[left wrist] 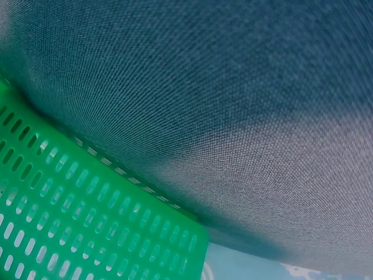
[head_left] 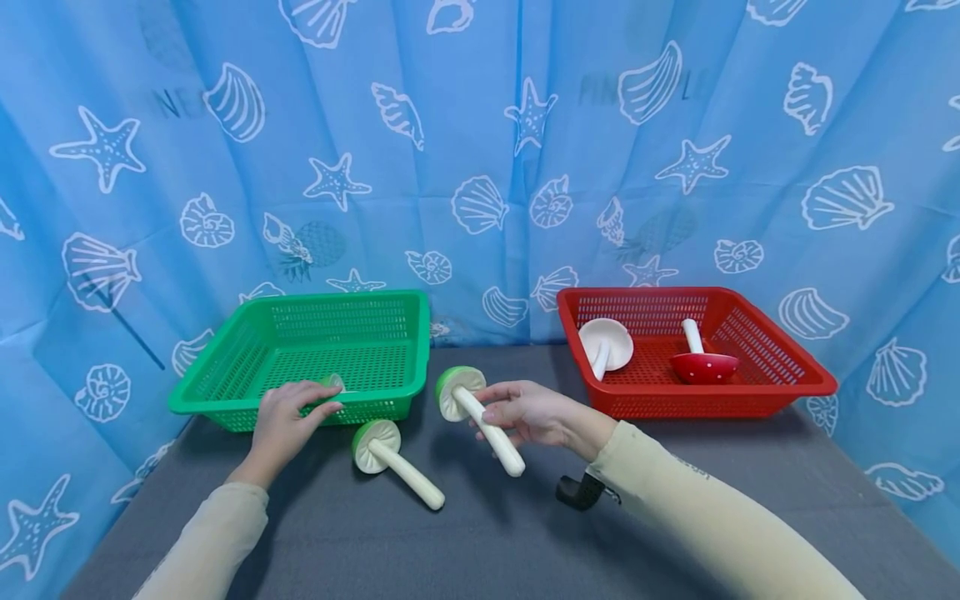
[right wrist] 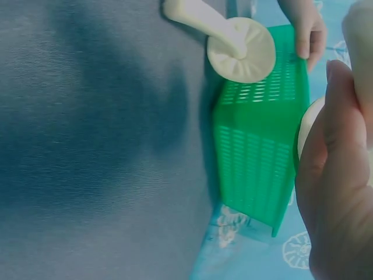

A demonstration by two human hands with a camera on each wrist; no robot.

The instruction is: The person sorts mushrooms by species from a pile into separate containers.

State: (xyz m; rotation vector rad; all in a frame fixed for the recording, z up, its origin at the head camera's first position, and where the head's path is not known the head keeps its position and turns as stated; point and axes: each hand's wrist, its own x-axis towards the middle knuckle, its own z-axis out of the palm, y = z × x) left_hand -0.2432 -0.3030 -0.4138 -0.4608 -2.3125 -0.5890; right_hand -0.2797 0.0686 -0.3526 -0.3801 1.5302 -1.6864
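My right hand (head_left: 528,414) holds a toy mushroom (head_left: 491,433) by its white stem above the table, its green-edged cap tilted to the upper left. At the green basket (head_left: 416,350), my left hand (head_left: 291,417) grips the front rim, with the thumb outside the wall and the fingers over the top. A small pale green and white piece (head_left: 335,382) shows just inside the rim by those fingertips, mostly hidden. Another green-capped mushroom (head_left: 405,475) lies on the table between the hands. In the right wrist view, the right hand (right wrist: 341,175) partly covers its mushroom.
A red basket (head_left: 787,367) stands at the back right. Inside are a red-capped mushroom (head_left: 705,367) and one showing its white underside (head_left: 606,343). A blue shell-print curtain (head_left: 480,167) hangs behind the grey table (head_left: 360,550). A black strap piece (head_left: 579,492) hangs below the right wrist.
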